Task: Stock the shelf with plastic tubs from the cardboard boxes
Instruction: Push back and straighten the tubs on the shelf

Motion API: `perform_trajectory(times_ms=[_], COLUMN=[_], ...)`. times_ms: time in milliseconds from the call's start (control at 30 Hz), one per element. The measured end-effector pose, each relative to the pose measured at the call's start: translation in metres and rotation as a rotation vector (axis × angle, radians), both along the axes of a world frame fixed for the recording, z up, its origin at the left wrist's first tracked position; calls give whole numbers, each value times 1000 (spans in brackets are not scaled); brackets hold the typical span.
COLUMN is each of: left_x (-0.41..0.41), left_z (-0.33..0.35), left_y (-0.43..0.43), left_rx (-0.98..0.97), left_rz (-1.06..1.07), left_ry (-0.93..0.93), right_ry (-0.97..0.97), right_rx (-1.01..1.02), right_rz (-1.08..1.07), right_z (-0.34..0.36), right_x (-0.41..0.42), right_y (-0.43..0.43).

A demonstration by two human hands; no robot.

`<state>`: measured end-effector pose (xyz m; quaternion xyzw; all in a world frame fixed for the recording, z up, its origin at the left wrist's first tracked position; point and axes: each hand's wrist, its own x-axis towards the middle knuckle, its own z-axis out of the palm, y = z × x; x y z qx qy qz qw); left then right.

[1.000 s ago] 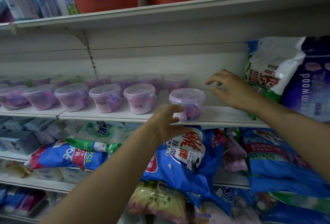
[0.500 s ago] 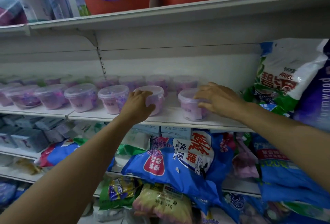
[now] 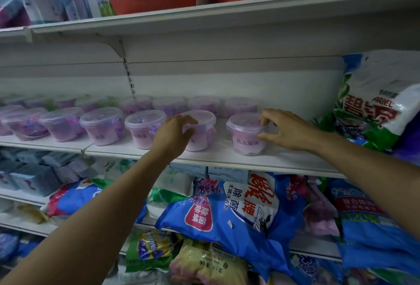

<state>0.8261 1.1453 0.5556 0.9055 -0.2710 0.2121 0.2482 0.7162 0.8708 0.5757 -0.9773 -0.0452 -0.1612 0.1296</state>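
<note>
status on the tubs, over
Left hand grips second tub from right. Right hand grips end tub, upright on shelf. Ariel bag close on the right.

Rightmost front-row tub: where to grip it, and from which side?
Grip the rightmost tub just under its lid rim, coming from the front-right. It stands upright and tapers downward, so the rim acts as a catch; the shelf is bare on that side, while another tub sits close on its left.

"ARIEL" on white bag (image 3: 372,103); "洗衣凝珠" on tub (image 3: 246,142); "除菌" on blue bag (image 3: 229,219).
</note>
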Motion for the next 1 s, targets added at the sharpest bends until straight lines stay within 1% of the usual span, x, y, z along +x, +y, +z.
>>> perform_trajectory(times_ms=[267,367,433,533,633,767,867,933,1000], left_x=[18,27,39,67,113,162,181,192,200], left_z=[5,12,22,44,65,77,72,66,63], left_y=[8,11,11,9,6,-1,-8,-14,-22], left_rx=[34,52,83,149,143,372,509,590,617], left_rz=[-164,-237,-303,-398,-378,-298,-361,-390,-425], left_ry=[-41,-39,-6,95,107,76,55,18,-10], right_ry=[24,-13,-35,-67,-45,44,108,138,163], right_rx=[57,140,178,232,285,228,157,164,206], right_rz=[-26,-54,-88,-131,-172,-240,-266,-269,-260], right_z=[1,7,14,25,34,39,38,37,34], right_x=[14,27,39,60,81,110,127,132,137], right_y=[0,1,0,-2,-6,-10,-15,-16,-19])
